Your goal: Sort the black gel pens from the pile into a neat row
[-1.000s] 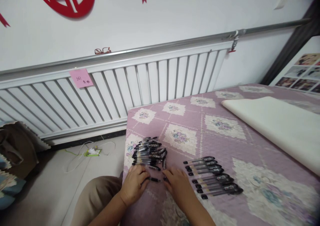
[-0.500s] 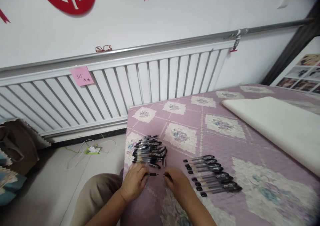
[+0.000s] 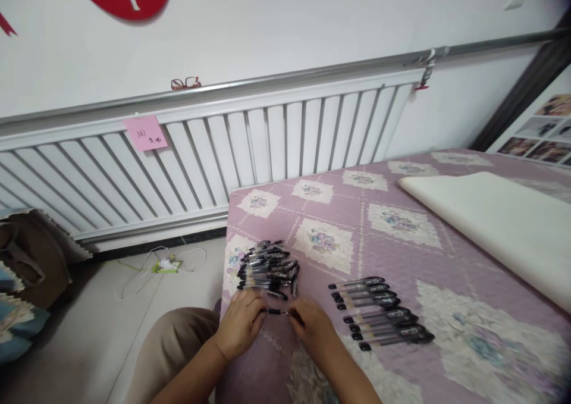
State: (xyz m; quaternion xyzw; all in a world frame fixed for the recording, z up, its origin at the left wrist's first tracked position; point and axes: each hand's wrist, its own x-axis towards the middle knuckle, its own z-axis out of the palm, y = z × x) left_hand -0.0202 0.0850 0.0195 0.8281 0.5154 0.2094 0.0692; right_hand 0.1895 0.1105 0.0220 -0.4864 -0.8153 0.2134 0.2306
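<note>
My left hand is closed around a black pen, whose dark grip and tip stick out to the right past the fingers. My right hand pinches at the pen's tip; what sits between its fingertips is too small to make out. Just beyond my left hand lies a loose pile of black-capped clear pens. To the right of my right hand, several similar pens lie side by side in a slanting row, their caps pointing right.
A purple quilted bedspread with floral patches lies under everything. A cream folded sheet covers the right side. Behind stands a white radiator with a pink note. On the floor at left is a green-and-white power strip with cables.
My right hand has moved slightly left, so its fingertips now meet the pen's tip where a gap was before. The left hand keeps its hold; the view has shifted slightly.
</note>
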